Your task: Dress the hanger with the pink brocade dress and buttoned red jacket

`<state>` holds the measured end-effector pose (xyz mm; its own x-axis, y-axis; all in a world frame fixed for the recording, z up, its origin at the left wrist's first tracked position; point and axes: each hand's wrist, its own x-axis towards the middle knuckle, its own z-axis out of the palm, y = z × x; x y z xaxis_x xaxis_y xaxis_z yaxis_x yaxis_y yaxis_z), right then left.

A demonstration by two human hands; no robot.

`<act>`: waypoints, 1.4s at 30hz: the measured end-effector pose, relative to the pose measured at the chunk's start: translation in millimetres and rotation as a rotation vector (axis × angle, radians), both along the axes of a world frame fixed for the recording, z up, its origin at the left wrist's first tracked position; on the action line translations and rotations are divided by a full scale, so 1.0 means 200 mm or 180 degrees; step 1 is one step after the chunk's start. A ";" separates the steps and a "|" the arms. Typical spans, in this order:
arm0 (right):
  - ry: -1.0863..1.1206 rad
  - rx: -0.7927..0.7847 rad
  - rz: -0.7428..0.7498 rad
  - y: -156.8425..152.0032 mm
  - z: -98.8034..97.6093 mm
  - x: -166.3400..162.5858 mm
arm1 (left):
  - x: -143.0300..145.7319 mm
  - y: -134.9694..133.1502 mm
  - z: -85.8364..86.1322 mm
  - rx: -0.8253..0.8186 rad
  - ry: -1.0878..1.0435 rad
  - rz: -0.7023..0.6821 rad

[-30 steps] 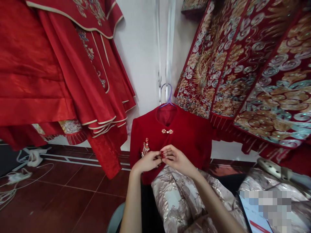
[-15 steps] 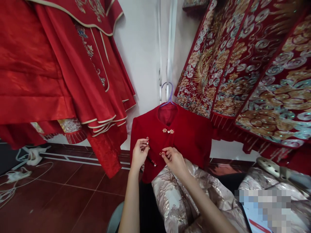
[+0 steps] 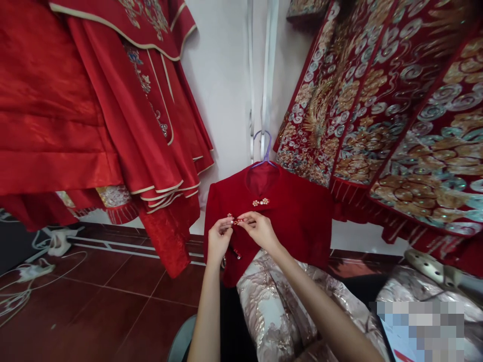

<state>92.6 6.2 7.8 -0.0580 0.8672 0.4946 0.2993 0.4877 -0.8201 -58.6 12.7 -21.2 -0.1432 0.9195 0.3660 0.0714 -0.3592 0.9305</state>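
Note:
A short red jacket (image 3: pixel 298 216) hangs in front of me on a purple hanger (image 3: pixel 267 149). Below its collar, a gold flower-shaped frog button (image 3: pixel 260 202) is fastened. My left hand (image 3: pixel 219 242) pinches one beaded half of another frog button at the jacket's front edge. Between the fingertips of my right hand (image 3: pixel 261 232) is the looped half. The two halves meet at my fingers, which partly cover them, so I cannot tell whether they are hooked together. A further dark beaded fastener (image 3: pixel 237 251) dangles beneath my left hand.
Red garments with cream piping (image 3: pixel 151 125) hang at left, and a heavily embroidered red skirt (image 3: pixel 362 110) at right. Silvery patterned fabric (image 3: pixel 271 306) covers my lap. White cables (image 3: pixel 22 296) lie on the tiled floor (image 3: pixel 113 311). A partly pixelated phone-like object (image 3: pixel 396 337) is at lower right.
My right hand has moved up and left with the looped frog button half, from apart to touching my left fingertips. My left hand still pinches its half.

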 end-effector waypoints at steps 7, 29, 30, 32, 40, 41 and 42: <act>-0.0093 0.0263 -0.0064 0.02 -0.03 -0.03 | 0.04 0.00 0.00 -0.0052 -0.0302 0.0019; -0.0139 -0.0294 0.0340 -0.10 0.02 0.10 | -0.03 0.00 -0.05 0.0549 0.0637 0.0203; -0.0114 -0.0424 0.0367 -0.14 0.03 0.16 | -0.04 0.00 -0.05 0.0530 0.0645 0.0247; 0.0047 -0.0730 0.0379 -0.21 0.05 0.29 | -0.08 -0.03 -0.03 0.0360 0.0646 0.0247; -0.0641 -0.1787 0.0571 -0.37 0.08 0.59 | -0.18 -0.24 0.15 -0.0689 0.1468 -0.1327; -0.0874 -0.1844 0.0587 -0.37 0.07 0.61 | -0.17 -0.26 0.16 -0.0742 0.1618 -0.1397; -0.1118 -0.1876 0.0564 -0.36 0.05 0.62 | -0.15 -0.28 0.18 -0.0775 0.1742 -0.1426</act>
<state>217.1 -66.0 18.4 -0.2929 0.9475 -0.1280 0.5518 0.0582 -0.8320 -89.2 -43.5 14.0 0.4084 0.9111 0.0561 0.4423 -0.2513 0.8609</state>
